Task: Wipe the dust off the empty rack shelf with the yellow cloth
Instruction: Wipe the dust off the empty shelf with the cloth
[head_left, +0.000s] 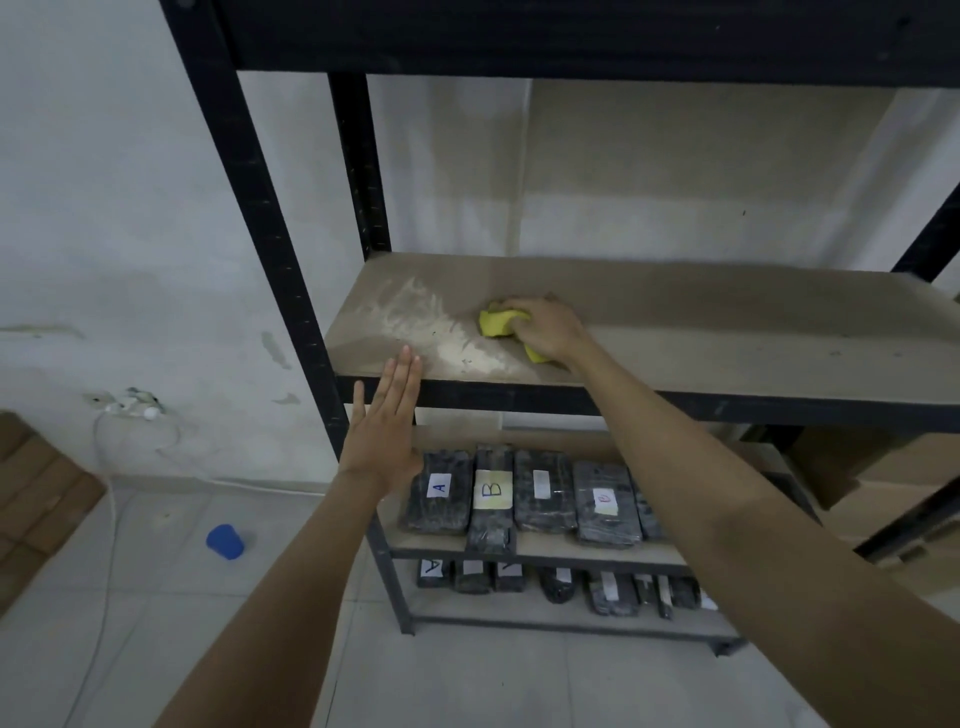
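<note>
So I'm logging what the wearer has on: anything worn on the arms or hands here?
Nothing visible. Both forearms are bare up to the frame edge: no sleeves, gloves, watch or bracelets. The left hand and right hand show no rings that I can make out.

Dim, flat, greyish light, soft focus throughout, wide-angle bending at edges, no glare
</note>
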